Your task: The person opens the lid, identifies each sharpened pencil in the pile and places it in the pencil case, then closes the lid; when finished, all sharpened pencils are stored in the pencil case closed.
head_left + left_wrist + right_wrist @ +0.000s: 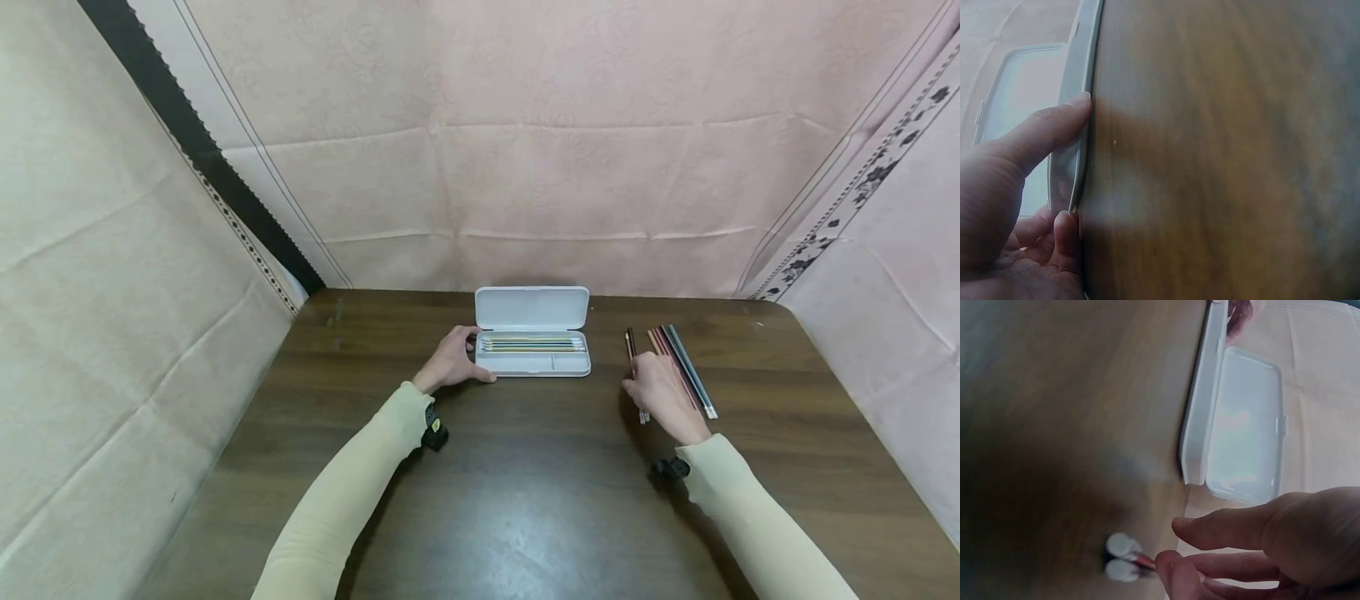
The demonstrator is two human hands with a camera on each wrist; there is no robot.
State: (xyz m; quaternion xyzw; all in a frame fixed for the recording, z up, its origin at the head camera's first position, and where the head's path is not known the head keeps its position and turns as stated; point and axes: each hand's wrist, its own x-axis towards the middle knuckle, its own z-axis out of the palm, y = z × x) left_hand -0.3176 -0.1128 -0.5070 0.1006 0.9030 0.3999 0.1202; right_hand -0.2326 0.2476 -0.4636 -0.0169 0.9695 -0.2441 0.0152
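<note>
An opened white pencil case (533,372) stands at the far middle of the table, lid (532,307) raised behind. Several pencils (528,343) lie lengthwise in its rear part. My left hand (452,360) grips the case's left end, thumb along the front wall and fingers round the side, as the left wrist view confirms. My right hand (660,390) is over two dark pencils (644,417) on the table. In the right wrist view its fingertips (1172,565) meet or overlap the pencils' white-ended shafts (1122,545); the thumb is apart from them.
Beside the right hand lie several more pencils, reddish ones (657,340) and blue-green ones (692,371), pointing away. The brown table (517,500) ends at a pale cloth (525,183) behind the case. Further cloths hang at both sides.
</note>
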